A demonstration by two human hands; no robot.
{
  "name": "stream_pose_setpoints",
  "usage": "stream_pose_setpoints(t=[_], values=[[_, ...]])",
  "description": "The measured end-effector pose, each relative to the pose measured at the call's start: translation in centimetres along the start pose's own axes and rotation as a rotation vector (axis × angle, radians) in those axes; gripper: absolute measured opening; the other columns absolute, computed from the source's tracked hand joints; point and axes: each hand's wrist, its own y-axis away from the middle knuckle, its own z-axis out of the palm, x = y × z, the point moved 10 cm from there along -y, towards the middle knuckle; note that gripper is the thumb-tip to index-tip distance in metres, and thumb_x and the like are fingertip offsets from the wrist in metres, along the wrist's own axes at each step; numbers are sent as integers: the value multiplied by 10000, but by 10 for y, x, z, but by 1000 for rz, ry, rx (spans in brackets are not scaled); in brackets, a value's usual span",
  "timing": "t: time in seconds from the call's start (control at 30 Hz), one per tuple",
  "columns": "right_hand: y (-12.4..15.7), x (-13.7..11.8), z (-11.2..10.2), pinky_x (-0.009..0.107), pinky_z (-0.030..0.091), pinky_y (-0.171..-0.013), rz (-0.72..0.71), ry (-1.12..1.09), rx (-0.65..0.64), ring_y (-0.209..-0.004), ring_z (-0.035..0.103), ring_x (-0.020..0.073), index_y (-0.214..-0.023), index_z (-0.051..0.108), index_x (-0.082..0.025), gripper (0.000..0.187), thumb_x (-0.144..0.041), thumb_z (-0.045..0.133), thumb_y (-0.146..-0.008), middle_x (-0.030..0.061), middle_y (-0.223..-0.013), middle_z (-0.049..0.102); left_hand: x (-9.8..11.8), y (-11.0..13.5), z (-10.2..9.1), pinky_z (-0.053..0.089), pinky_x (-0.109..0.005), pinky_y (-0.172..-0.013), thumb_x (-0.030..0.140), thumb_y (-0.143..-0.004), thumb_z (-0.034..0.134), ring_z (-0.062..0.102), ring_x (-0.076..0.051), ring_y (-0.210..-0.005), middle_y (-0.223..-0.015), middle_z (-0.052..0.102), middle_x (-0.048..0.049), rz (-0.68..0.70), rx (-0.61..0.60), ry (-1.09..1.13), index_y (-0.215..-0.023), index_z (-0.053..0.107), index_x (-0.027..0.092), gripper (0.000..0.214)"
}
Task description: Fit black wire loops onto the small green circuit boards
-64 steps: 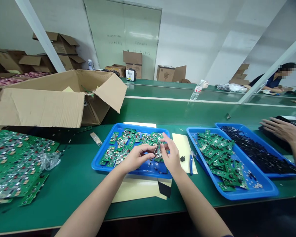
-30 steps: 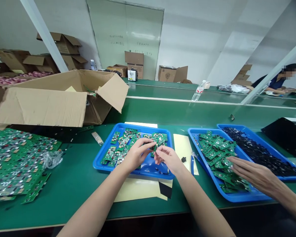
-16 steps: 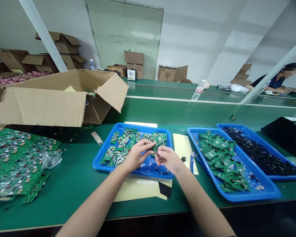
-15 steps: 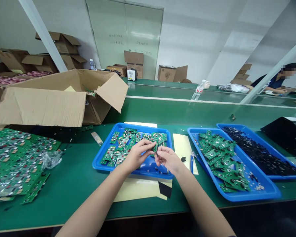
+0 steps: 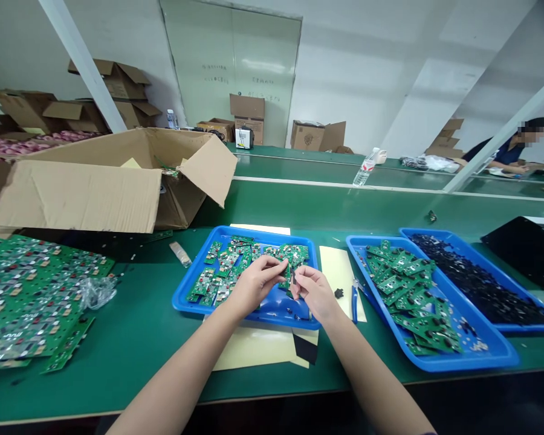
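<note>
Both of my hands are raised over the front part of a blue tray (image 5: pixel 178 296) of small green circuit boards (image 5: pixel 229 260). My left hand (image 5: pixel 257 283) is closed, thumb against fingers, on a small circuit board (image 5: pixel 287 273) seen nearly edge-on and mostly covered by the fingers. Just to its right, my right hand (image 5: pixel 315 293) pinches a small dark strip (image 5: pixel 293 277); its exact kind is too small to make out. A narrow gap separates the two sets of fingertips.
Right of my hands are blue-handled pliers (image 5: pixel 354 302), a black scrap (image 5: pixel 339 293), a tray of long boards (image 5: pixel 471 362) and one of black parts (image 5: pixel 521 327). Board panels (image 5: pixel 40 302) and an open carton (image 5: pixel 77 196) occupy the left. A person (image 5: pixel 508 154) sits far right.
My right fingertips have moved slightly right, away from the left ones, with the dark strip between them. The left hand still grips the circuit board.
</note>
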Motion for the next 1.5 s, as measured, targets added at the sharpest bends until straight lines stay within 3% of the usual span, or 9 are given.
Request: stream_pose_setpoints(t=[0.3, 0.5, 0.7, 0.87, 1.03, 1.2, 1.33, 1.5], values=[[-1, 17, 8, 212, 339, -387, 144, -47, -93, -363, 443, 85, -561, 431, -198, 270, -334, 652, -636, -60, -425, 484, 2, -3, 2, 499, -306, -756, 264, -880, 493, 571, -166, -856, -939, 589, -70, -19, -58, 162, -1167, 594, 220, 307], [-2, 15, 7, 224, 387, -437, 95, 22, -103, -404, 495, 96, -575, 447, -196, 264, -343, 649, -660, -46, -457, 530, -2, -4, 11, 482, -286, -745, 351, -877, 482, 557, -152, -786, -835, 574, -51, -93, -186, 274, -1121, 634, 201, 324], [-3, 3, 2, 237, 403, -485, -16, 268, -92, -433, 500, 100, -609, 500, -192, 184, -314, 616, -683, -45, -460, 550, -3, -2, 18, 449, -273, -739, 328, -882, 467, 538, -150, -760, -777, 545, -30, -214, -322, 306, -1065, 660, 195, 298], [-1, -9, -3, 230, 368, -479, -96, 542, -56, -475, 474, 101, -595, 492, -187, 166, -267, 559, -723, -44, -492, 508, 2, 0, 24, 428, -253, -703, 335, -898, 422, 532, -148, -729, -725, 531, -25, -264, -396, 343, -816, 685, 150, 331], [-2, -10, -6, 236, 385, -488, -108, 541, -31, -482, 481, 102, -603, 493, -186, 158, -270, 550, -723, -44, -506, 498, -4, -1, 24, 420, -262, -708, 331, -873, 456, 523, -154, -722, -696, 538, -23, -340, -337, 390, -746, 658, 137, 307], [-3, -15, -15, 246, 447, -508, -136, 452, 33, -523, 541, 119, -722, 558, -181, 127, -302, 592, -736, -29, -562, 545, -27, 5, 22, 431, -250, -645, 352, -825, 527, 498, -133, -695, -777, 554, -28, -563, -183, 638, -1037, 649, 146, 319], [6, -36, -13, 281, 514, -592, -376, 547, 135, -744, 609, 164, -956, 617, -189, 206, -286, 571, -780, 63, -895, 609, -35, 14, 28, 446, -214, -596, 369, -802, 577, 491, -108, -696, -853, 540, -21, -698, -77, 895, -1260, 508, 213, 489], [22, -49, 4, 328, 544, -706, -639, 805, 214, -934, 594, 208, -988, 650, -196, 209, -232, 533, -818, 101, -1011, 587, -29, 11, 33, 490, -259, -715, 310, -783, 617, 540, -140, -796, -897, 592, -51, -617, -52, 939, -1218, 555, 198, 453]])
